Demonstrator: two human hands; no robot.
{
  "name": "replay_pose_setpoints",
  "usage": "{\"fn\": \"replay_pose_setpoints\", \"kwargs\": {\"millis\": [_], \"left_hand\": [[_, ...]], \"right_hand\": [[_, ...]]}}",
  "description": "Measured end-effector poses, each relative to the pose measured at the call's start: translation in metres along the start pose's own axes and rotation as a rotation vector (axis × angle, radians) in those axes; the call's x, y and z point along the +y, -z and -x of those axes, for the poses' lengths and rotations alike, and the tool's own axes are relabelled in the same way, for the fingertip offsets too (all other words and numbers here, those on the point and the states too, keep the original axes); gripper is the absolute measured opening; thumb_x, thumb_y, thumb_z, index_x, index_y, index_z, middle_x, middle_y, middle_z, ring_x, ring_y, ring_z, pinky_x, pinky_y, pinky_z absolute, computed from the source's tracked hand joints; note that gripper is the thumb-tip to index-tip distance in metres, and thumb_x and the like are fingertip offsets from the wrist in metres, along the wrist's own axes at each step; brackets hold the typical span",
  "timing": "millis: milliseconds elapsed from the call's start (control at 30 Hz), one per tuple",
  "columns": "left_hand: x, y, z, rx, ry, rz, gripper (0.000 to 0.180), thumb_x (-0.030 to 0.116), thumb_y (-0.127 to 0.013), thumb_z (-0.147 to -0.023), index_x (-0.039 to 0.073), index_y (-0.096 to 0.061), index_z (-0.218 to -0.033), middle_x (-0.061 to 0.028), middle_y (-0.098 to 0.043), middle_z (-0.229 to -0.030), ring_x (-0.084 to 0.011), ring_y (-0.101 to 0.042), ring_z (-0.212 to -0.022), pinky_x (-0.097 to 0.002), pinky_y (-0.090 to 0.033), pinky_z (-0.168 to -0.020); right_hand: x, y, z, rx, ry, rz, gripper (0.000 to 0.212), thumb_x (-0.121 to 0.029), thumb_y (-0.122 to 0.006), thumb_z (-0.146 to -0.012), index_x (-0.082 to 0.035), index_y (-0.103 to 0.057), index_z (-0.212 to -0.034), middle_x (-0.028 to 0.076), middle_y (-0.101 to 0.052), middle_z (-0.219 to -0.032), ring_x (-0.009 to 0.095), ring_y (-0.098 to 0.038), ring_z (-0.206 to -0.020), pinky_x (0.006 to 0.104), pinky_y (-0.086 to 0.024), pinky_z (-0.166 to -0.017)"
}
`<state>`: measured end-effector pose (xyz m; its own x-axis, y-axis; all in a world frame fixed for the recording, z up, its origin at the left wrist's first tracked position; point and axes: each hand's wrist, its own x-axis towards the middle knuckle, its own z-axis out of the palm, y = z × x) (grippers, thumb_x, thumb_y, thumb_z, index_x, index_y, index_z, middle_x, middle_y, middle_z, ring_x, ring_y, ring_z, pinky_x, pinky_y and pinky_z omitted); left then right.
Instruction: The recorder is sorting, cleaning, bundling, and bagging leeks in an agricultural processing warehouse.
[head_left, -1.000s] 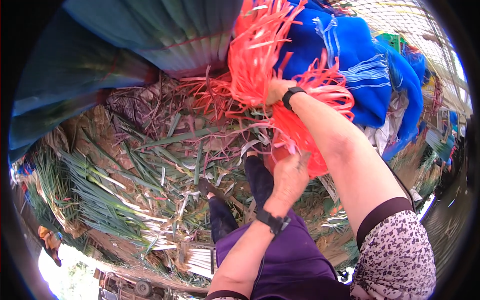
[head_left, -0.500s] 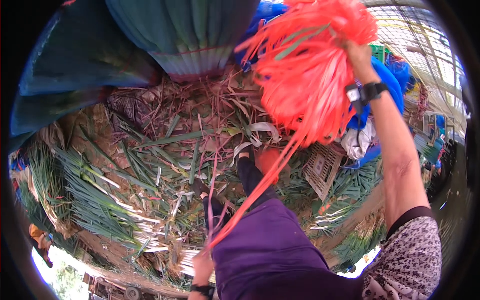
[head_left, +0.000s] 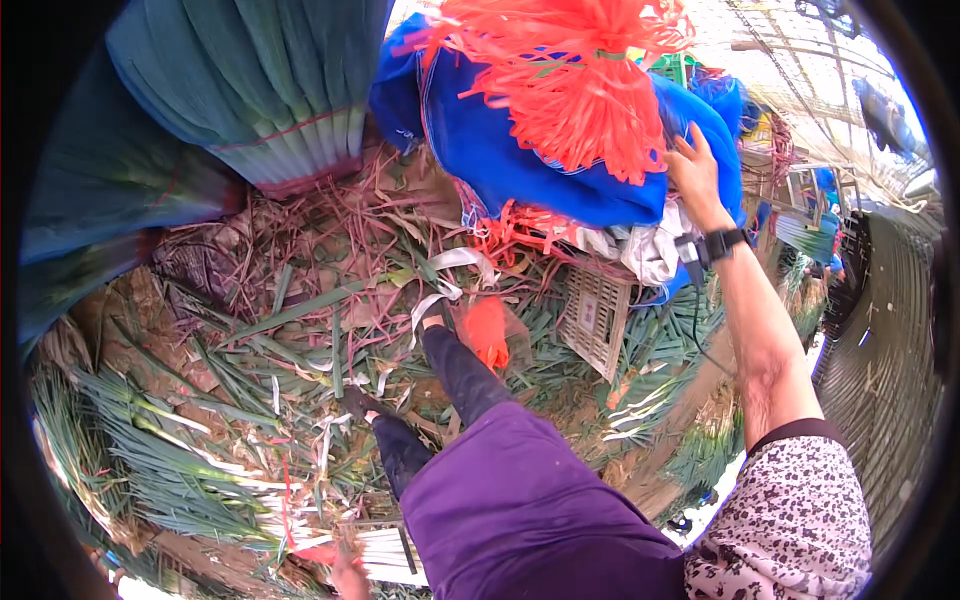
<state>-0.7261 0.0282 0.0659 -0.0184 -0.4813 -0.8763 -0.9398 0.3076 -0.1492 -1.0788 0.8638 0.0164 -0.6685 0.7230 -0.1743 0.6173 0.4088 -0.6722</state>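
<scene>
A big bundle of red plastic strips (head_left: pixel 590 110), tied near its top, rests on blue cloth or sacking (head_left: pixel 475 150) at the upper right. Beside its lower right edge is my right hand (head_left: pixel 692 180), with the fingers spread and nothing in them. Low in the picture, partly blurred, my left hand (head_left: pixel 348 578) is closed on a few red plastic strips (head_left: pixel 315 553), which trail up over the white stems of leeks or big green onions (head_left: pixel 290 510). My lower left fingers are only partly visible.
Tall bundles of tied green stalks (head_left: pixel 270 90) stand at the upper left. Leaf scraps (head_left: pixel 330 230) litter the ground around my feet. A beige plastic crate (head_left: pixel 593 320) and a white sack (head_left: pixel 650 245) lie below the blue cloth. Loose red strips (head_left: pixel 520 230) hang beside them.
The red bundle has come down onto the blue cloth, and my right hand has let go of it. My left hand has moved lower left; the strips no longer stretch between it and the bundle.
</scene>
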Motion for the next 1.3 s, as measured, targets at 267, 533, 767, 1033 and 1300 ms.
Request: {"fn": "replay_pose_setpoints", "kwargs": {"millis": [267, 533, 767, 1033, 1300], "left_hand": [[0.109, -0.121, 0.058, -0.288, -0.032, 0.458, 0.023, 0.031, -0.057, -0.093, 0.010, -0.056, -0.084, 0.0032, -0.045, -0.058, -0.0063, -0.036, -0.041, -0.0209, -0.026, -0.037], [0.098, -0.102, 0.042, -0.109, -0.116, 0.460, 0.023, 0.025, -0.055, -0.094, 0.007, -0.058, -0.081, 0.0037, -0.043, -0.054, -0.0045, -0.035, -0.040, -0.0210, -0.026, -0.035], [0.069, -0.126, 0.022, -0.146, 0.021, 0.543, 0.020, 0.024, -0.054, -0.094, 0.011, -0.054, -0.079, 0.0039, -0.044, -0.058, -0.0037, -0.038, -0.042, -0.0210, -0.027, -0.035], [0.119, -0.164, 0.057, -0.333, 0.024, 0.446, 0.041, 0.027, -0.054, -0.096, 0.004, -0.047, -0.129, -0.0035, -0.060, -0.082, -0.0060, -0.052, -0.065, -0.0182, -0.041, -0.053], [0.147, -0.158, 0.063, -0.232, 0.029, 0.523, 0.027, 0.035, -0.053, -0.096, 0.009, -0.057, -0.094, 0.0052, -0.046, -0.064, -0.0036, -0.038, -0.050, -0.0176, -0.028, -0.043]], "right_hand": [[0.004, -0.093, 0.118, -0.937, 0.393, 0.576, 0.026, -0.017, -0.064, -0.081, -0.002, -0.065, -0.102, 0.019, -0.066, -0.096, 0.033, -0.063, -0.090, 0.0393, -0.049, -0.082], [-0.039, -0.243, -0.055, -0.585, 0.507, -0.083, 0.031, -0.009, -0.049, -0.092, -0.004, -0.052, -0.122, 0.013, -0.061, -0.112, 0.026, -0.057, -0.098, 0.0368, -0.046, -0.086], [-0.067, -0.240, -0.018, -0.182, 0.984, 0.188, 0.069, -0.038, -0.077, -0.072, 0.002, -0.051, -0.122, 0.022, -0.060, -0.114, 0.038, -0.058, -0.105, 0.0467, -0.047, -0.087], [0.020, -0.291, 0.125, -0.568, 0.433, 0.795, 0.079, -0.030, -0.075, -0.072, -0.005, -0.036, -0.137, 0.021, -0.029, -0.144, 0.046, -0.021, -0.135, 0.0527, -0.030, -0.107], [0.027, -0.211, 0.060, -0.358, 0.866, 0.600, 0.043, -0.017, -0.069, -0.074, -0.005, -0.059, -0.114, 0.013, -0.062, -0.111, 0.034, -0.053, -0.114, 0.0399, -0.044, -0.095]]}}
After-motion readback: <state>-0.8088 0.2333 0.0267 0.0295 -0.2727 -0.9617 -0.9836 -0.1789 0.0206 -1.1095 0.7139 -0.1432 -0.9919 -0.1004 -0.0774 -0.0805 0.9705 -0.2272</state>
